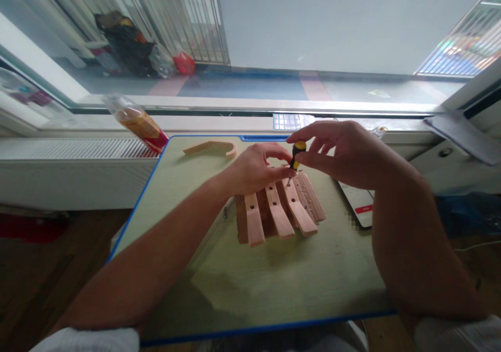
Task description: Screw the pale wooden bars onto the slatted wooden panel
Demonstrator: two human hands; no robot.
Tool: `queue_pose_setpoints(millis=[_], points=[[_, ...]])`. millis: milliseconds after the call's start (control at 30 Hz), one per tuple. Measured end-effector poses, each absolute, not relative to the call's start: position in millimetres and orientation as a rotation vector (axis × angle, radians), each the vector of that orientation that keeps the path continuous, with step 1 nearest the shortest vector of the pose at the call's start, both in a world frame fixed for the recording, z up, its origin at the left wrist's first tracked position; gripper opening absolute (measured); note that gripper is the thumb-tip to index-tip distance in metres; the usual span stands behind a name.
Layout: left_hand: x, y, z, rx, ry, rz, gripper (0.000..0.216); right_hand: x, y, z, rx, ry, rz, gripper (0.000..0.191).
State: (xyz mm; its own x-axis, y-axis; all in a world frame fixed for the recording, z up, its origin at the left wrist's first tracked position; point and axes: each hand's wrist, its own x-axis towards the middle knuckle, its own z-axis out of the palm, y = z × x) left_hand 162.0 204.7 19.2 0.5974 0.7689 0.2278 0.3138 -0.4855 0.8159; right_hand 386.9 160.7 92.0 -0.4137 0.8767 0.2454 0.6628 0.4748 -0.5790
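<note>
A short black-and-yellow screwdriver (299, 147) stands nearly upright, its tip at a hole in the rightmost of three pale bent wooden pieces (302, 217). My right hand (338, 146) has its thumb and fingers around the top of the handle. Lower down, the thumb and forefinger of my left hand (256, 168) close around the screwdriver near its shaft. The three pieces lie side by side on a darker wooden base (242, 224), with dark holes showing in them. Several small screws lie on the base's ribbed right strip (312, 198). My left hand hides the base's far left part.
A loose curved wooden piece (213, 146) lies at the table's far left. The pale green table (305, 289) has a blue rim. A bottle (139, 125) leans beyond its left corner. A dark-edged flat item (359, 202) is at right. A window (313, 28) rises behind.
</note>
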Motion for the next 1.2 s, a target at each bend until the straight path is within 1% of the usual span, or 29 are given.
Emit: queue_pose_setpoints(millis=[267,433,533,700,967,1100,1200], points=[[160,206,18,2.083,0.835,0.731,0.029,386,161,92,-1.297,-2.231,0.461,0.021],[159,205,18,2.094,0.831,0.735,0.033,382,161,91,-1.324,-2.212,0.428,0.02],[159,206,18,2.099,0.81,0.733,0.032,378,161,91,-1.381,-2.193,0.43,0.021],[159,207,17,2.092,0.814,0.733,0.033,372,159,91,-1.409,-2.179,0.411,0.027],[160,206,15,2.062,0.84,0.758,0.034,367,162,85,-1.456,-2.163,0.245,0.039],[160,207,15,2.077,0.798,0.739,0.029,368,163,85,-1.477,-2.156,0.195,0.045],[159,207,16,2.064,0.759,0.742,0.026,373,164,86,-1.496,-2.168,0.234,0.044]])
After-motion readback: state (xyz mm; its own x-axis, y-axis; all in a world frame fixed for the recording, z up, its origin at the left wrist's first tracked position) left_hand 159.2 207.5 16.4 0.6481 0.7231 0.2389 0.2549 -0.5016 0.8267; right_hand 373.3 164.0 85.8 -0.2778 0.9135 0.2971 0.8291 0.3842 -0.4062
